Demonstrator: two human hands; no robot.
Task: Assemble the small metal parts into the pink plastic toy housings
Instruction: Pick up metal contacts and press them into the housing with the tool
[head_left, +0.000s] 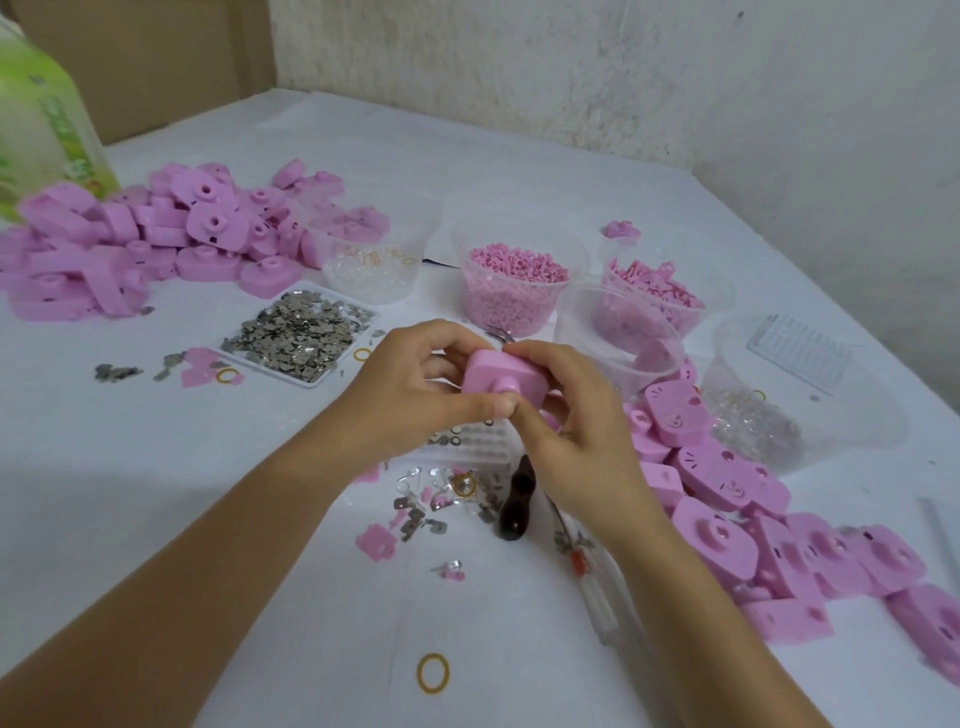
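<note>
I hold one pink plastic housing (506, 382) above the middle of the table, its round boss facing me. My left hand (415, 387) grips its left side, thumb along the lower edge. My right hand (569, 421) grips its right side with fingers curled over the top; a thin metal tip (500, 336) sticks out behind those fingers. A white tray of small grey metal parts (298, 332) lies left of my hands. Loose metal parts (415, 514) lie scattered below them.
Heaps of pink housings lie at far left (156, 239) and along the right (769, 525). Clear cups hold pink pellets (514, 291), pink bits (654, 291) and clear pieces (369, 265). A dark-handled tool (514, 499), a screwdriver (587, 566), a rubber band (432, 673) and a green bottle (41, 119) are also here.
</note>
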